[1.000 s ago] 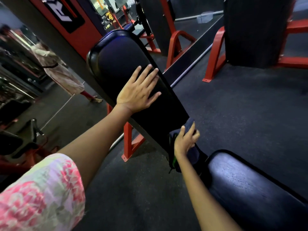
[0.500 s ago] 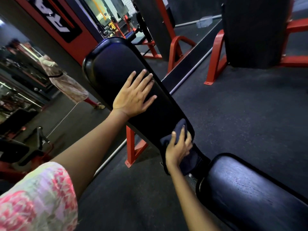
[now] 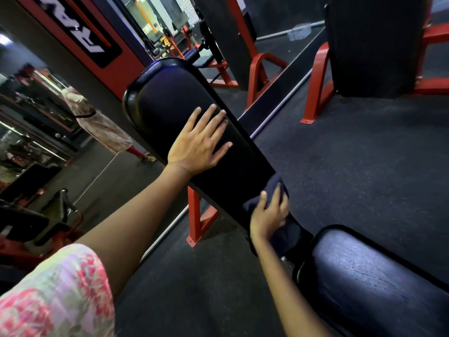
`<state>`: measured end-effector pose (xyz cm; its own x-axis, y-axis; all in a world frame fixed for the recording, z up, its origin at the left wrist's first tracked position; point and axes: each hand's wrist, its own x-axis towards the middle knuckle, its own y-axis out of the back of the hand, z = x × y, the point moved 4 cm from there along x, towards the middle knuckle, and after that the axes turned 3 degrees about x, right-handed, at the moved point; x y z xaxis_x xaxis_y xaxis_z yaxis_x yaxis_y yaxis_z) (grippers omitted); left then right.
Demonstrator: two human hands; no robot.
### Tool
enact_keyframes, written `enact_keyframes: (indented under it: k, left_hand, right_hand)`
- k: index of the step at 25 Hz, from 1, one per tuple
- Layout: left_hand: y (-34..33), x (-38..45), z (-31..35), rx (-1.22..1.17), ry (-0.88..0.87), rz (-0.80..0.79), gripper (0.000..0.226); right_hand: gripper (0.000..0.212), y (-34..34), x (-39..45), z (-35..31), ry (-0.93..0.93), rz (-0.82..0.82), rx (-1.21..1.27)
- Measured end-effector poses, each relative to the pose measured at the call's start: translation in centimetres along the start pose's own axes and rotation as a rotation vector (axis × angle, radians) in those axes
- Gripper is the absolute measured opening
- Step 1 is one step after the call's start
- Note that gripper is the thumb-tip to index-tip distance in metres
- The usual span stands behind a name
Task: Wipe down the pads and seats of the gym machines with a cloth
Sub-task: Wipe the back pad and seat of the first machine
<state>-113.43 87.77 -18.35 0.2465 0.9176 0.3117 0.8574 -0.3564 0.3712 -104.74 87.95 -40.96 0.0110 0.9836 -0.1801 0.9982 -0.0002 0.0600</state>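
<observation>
My left hand [image 3: 198, 144] lies flat, fingers spread, gripping nothing, on the middle of the black back pad [image 3: 175, 103] | my right hand [image 3: 267, 216] presses the dark blue cloth [image 3: 278, 190] onto the pad's near lower end | black seat pad [image 3: 374, 283] near right, just beside the cloth.

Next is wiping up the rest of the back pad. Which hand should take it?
Right. The right hand already presses the cloth on the lower end of the back pad. The left hand lies flat and bare higher up, likely steadying the pad, and would probably need to lift clear.
</observation>
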Motion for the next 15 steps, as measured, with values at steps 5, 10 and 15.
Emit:
enact_keyframes:
  k: [5, 10, 15]
  left_hand:
    - [0.0, -0.2, 0.3, -0.029, 0.009, 0.009, 0.053]
    - [0.1, 0.1, 0.1, -0.043, 0.008, 0.026, 0.052]
    - [0.3, -0.3, 0.4, -0.026, -0.009, 0.033, 0.055]
  right_hand:
    - [0.051, 0.6, -3.1, 1.6, 0.422, -0.112, -0.144]
    - [0.046, 0.0, 4.2, -0.5, -0.172, -0.115, -0.105]
    - [0.050, -0.3, 3.7, -4.3, 0.391, -0.238, -0.104]
